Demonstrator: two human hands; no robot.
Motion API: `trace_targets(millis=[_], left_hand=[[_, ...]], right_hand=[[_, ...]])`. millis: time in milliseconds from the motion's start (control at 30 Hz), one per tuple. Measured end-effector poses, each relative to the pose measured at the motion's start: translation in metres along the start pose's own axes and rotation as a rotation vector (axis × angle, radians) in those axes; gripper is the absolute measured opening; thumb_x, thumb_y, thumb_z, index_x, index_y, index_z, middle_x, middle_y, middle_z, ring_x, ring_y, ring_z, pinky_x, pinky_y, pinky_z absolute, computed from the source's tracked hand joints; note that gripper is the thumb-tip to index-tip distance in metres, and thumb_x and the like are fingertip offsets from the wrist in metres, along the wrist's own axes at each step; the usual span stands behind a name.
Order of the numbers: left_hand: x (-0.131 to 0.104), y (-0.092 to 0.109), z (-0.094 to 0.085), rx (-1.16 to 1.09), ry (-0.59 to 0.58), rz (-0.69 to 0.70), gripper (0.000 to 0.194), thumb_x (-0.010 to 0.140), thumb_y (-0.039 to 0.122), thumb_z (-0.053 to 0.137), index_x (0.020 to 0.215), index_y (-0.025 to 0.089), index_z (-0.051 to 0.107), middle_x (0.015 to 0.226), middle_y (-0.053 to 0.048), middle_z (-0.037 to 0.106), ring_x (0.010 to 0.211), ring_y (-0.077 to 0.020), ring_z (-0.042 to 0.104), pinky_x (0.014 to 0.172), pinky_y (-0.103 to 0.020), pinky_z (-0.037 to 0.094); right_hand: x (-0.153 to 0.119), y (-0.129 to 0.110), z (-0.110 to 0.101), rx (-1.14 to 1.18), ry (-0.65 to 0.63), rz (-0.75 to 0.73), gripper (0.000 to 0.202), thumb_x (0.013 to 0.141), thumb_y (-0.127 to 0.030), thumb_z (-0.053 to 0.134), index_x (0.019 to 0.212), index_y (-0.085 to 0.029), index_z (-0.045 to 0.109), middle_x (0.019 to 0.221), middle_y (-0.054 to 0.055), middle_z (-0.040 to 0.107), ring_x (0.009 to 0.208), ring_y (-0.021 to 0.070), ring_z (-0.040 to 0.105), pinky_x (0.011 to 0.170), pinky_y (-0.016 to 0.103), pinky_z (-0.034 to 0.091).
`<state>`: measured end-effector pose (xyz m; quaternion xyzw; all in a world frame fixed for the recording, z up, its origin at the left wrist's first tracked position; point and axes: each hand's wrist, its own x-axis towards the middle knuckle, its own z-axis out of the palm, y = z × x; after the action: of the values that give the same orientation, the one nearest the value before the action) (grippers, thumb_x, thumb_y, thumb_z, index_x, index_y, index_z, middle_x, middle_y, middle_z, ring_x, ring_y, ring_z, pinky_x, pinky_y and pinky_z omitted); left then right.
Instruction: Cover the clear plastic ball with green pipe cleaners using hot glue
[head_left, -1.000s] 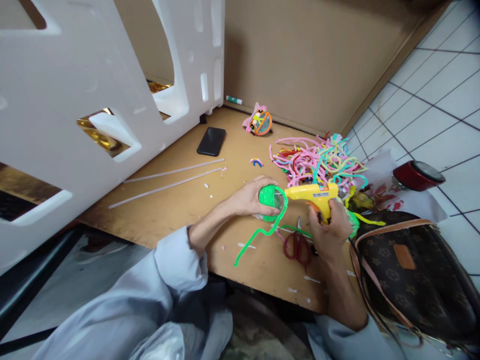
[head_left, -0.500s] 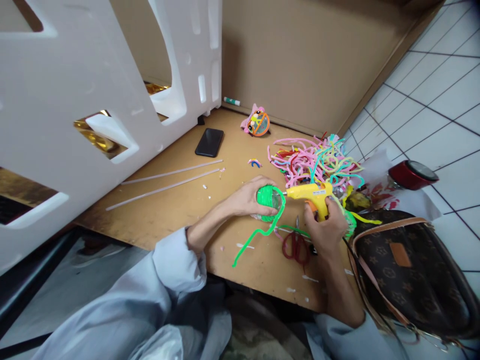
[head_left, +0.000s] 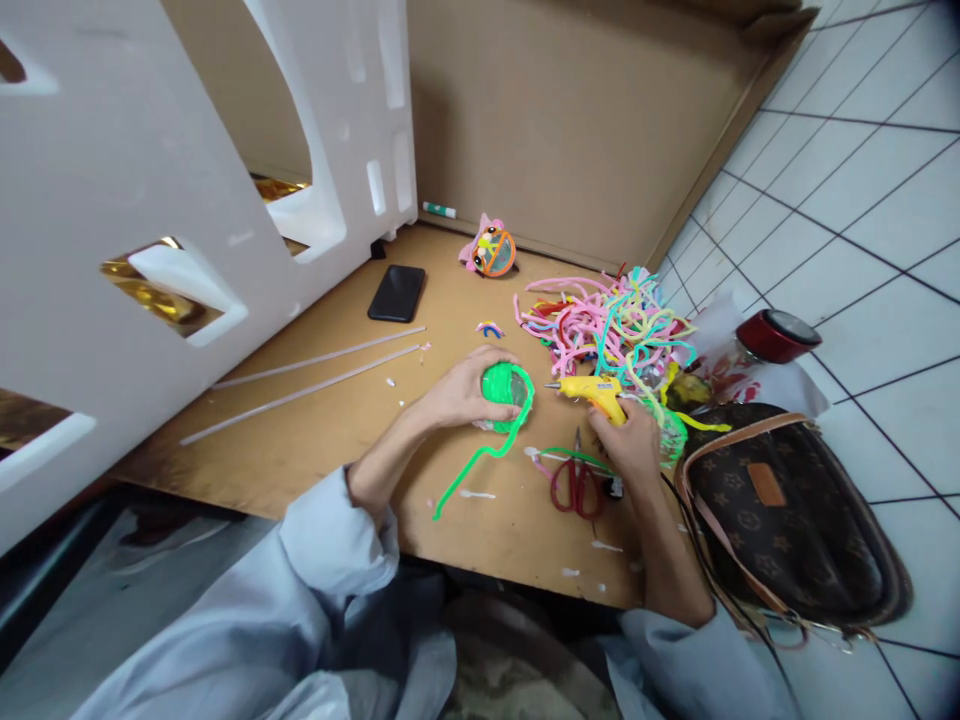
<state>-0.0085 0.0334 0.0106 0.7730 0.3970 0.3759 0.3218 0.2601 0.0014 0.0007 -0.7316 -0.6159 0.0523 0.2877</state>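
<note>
Where the tabletop (head_left: 360, 410) runs out on the near side, its edge crosses in front of the person's lap; a white slotted panel (head_left: 67, 220) bounds the left, a brown board (head_left: 570, 130) the back, a patterned bag (head_left: 802, 520) the right. Between the black phone (head_left: 397, 293) and the left forearm: two pale sticks (head_left: 337, 352) (head_left: 300, 395), lying lengthwise. Beyond the right hand (head_left: 631, 438): one heap of multicoloured fuzzy stems (head_left: 592, 325). Between the forearms: red-handled scissors (head_left: 576, 487), flat on the tabletop. Item, one green-wrapped clear container (head_left: 499, 388), tilted, its open end facing the glue gun; the left hand (head_left: 463, 388) clamps it, thumb on the near side, fingers around the far side. Attached, one green stem (head_left: 469, 465), trailing from the rim toward the near edge. Item, one yellow glue gun (head_left: 596, 390), handle gripped in the right hand, nozzle pointing at the container, a small gap between.
</note>
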Motion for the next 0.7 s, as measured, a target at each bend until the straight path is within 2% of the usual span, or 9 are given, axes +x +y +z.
trace_targets(millis=[133,300,400,467,533,600,700], left_hand=[[0.001,-0.005,-0.004,0.03,0.051,-0.007,0.057,0.065,0.038,0.08,0.114,0.018,0.061,0.12,-0.01,0.063,0.113,-0.0292,0.061,0.102,-0.046,0.047],[0.002,-0.003,-0.002,0.045,0.051,0.0,0.056,0.065,0.04,0.079,0.113,0.018,0.061,0.119,-0.01,0.063,0.112,-0.0293,0.062,0.1,-0.046,0.049],[0.002,-0.001,-0.001,0.062,0.054,0.01,0.059,0.064,0.041,0.079,0.114,0.016,0.06,0.119,-0.011,0.062,0.111,-0.0301,0.062,0.101,-0.048,0.048],[0.001,0.0,0.0,0.068,0.053,0.021,0.059,0.064,0.041,0.079,0.114,0.017,0.06,0.119,-0.011,0.062,0.112,-0.0299,0.061,0.102,-0.048,0.048],[0.001,0.001,0.002,0.071,0.049,0.035,0.059,0.064,0.04,0.079,0.115,0.017,0.06,0.12,-0.011,0.062,0.113,-0.0293,0.061,0.103,-0.047,0.048],[0.0,0.003,0.002,0.075,0.048,0.045,0.059,0.063,0.039,0.08,0.114,0.017,0.061,0.119,-0.01,0.061,0.112,-0.029,0.062,0.103,-0.046,0.048],[0.0,0.006,0.002,0.08,0.053,0.053,0.058,0.064,0.039,0.079,0.115,0.017,0.061,0.118,-0.01,0.062,0.111,-0.0287,0.062,0.102,-0.046,0.048]], right_hand=[[-0.002,-0.005,-0.004,-0.239,-0.16,0.032,0.031,0.078,-0.042,0.056,0.087,-0.016,0.071,0.081,0.008,0.07,0.07,0.0204,0.058,0.059,0.029,0.031],[-0.004,-0.009,0.0,-0.402,-0.27,-0.027,0.036,0.086,-0.044,0.057,0.097,-0.014,0.073,0.092,0.013,0.074,0.083,0.0247,0.067,0.065,0.03,0.037],[-0.01,-0.008,0.0,-0.432,-0.27,-0.079,0.047,0.087,-0.055,0.057,0.099,-0.012,0.073,0.094,0.015,0.074,0.087,0.0266,0.067,0.069,0.031,0.042],[-0.015,-0.008,-0.003,-0.443,-0.192,-0.105,0.05,0.089,-0.057,0.056,0.099,-0.011,0.073,0.096,0.017,0.073,0.09,0.0291,0.067,0.073,0.033,0.045],[-0.018,-0.011,-0.007,-0.393,-0.086,-0.185,0.046,0.094,-0.05,0.05,0.099,-0.01,0.072,0.098,0.019,0.071,0.095,0.0305,0.065,0.078,0.036,0.047],[-0.016,-0.018,-0.012,-0.218,-0.029,-0.341,0.042,0.099,-0.038,0.039,0.103,-0.011,0.071,0.102,0.017,0.071,0.099,0.0286,0.064,0.086,0.038,0.048],[0.002,-0.036,-0.011,0.153,-0.118,-0.538,0.041,0.1,-0.03,0.034,0.123,-0.016,0.065,0.117,0.013,0.07,0.109,0.0229,0.064,0.096,0.037,0.048]])
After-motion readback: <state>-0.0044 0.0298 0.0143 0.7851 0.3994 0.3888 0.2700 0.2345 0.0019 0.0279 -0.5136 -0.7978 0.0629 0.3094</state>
